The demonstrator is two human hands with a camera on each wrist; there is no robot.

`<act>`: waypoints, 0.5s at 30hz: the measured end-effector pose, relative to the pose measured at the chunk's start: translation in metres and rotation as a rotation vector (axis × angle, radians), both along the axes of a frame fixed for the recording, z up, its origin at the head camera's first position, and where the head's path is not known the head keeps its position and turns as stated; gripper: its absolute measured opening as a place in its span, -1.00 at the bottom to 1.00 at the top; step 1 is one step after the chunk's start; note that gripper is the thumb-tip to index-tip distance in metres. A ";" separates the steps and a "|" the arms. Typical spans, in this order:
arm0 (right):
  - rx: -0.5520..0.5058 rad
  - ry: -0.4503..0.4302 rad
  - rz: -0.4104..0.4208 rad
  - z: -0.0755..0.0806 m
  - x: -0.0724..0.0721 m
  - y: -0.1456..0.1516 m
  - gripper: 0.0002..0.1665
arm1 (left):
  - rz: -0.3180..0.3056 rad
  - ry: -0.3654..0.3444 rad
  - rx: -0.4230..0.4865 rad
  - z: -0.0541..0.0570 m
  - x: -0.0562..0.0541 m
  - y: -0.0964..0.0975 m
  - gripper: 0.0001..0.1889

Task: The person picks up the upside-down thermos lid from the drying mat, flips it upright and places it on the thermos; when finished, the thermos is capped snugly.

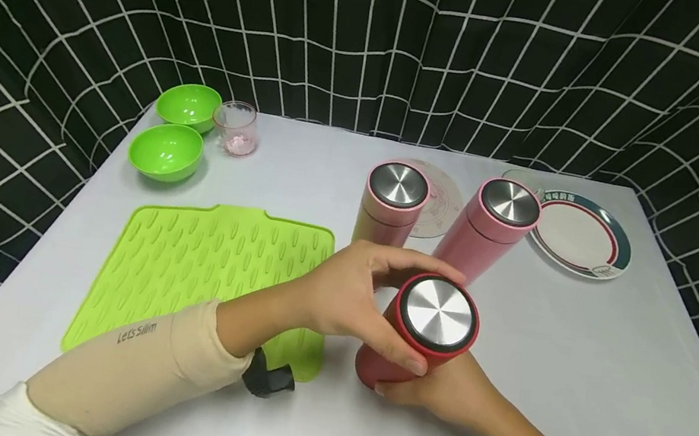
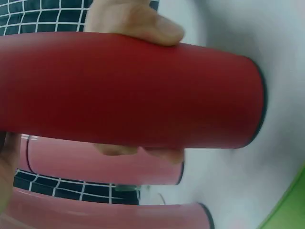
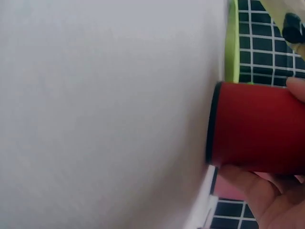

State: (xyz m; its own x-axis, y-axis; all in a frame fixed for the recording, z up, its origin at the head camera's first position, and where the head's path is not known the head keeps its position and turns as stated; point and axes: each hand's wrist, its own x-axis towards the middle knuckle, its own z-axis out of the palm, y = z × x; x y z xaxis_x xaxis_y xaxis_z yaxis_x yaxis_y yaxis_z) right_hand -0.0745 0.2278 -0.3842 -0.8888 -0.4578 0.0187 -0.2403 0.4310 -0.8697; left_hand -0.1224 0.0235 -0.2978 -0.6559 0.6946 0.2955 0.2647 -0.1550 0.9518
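Note:
Both hands hold a red thermos bottle (image 1: 383, 366) with a shiny steel-topped lid, near the middle of the table. My left hand (image 1: 354, 292) grips it near the top, thumb on the near side and fingers round the far side. Lower down, my right hand (image 1: 449, 389) grips the body; its thumb and fingertips show on opposite sides in the left wrist view. The bottle's dark base rim (image 3: 214, 124) is close to the tabletop; I cannot tell whether it touches. Just behind stand two pink thermos bottles, one left (image 1: 385, 212) and one right (image 1: 481, 236).
A green studded mat (image 1: 197, 254) lies left of the bottles. Two green bowls (image 1: 166, 153) and a pinkish glass (image 1: 237, 130) stand at the back left. Behind the pink bottles are a round patterned plate (image 1: 443, 195), a rimmed plate (image 1: 578, 237) and a partly hidden clear glass.

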 end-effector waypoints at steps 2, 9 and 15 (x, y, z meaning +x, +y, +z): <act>0.008 0.003 -0.009 0.000 0.002 0.001 -0.32 | -0.057 -0.039 -0.017 -0.001 -0.002 0.001 -0.21; -0.088 0.048 0.100 -0.001 -0.002 -0.004 -0.42 | 0.202 0.254 -0.133 0.004 0.015 -0.003 -0.20; 0.011 0.011 0.041 0.001 -0.003 -0.003 -0.36 | 0.037 0.047 -0.017 -0.005 -0.001 -0.005 -0.20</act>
State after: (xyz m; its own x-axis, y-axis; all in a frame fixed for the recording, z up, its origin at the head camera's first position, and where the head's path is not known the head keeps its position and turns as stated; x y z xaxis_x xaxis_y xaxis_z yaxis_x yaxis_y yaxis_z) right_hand -0.0780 0.2253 -0.3827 -0.8692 -0.4939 0.0234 -0.2676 0.4301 -0.8622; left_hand -0.1231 0.0188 -0.3028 -0.6669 0.6755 0.3147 0.3142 -0.1281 0.9407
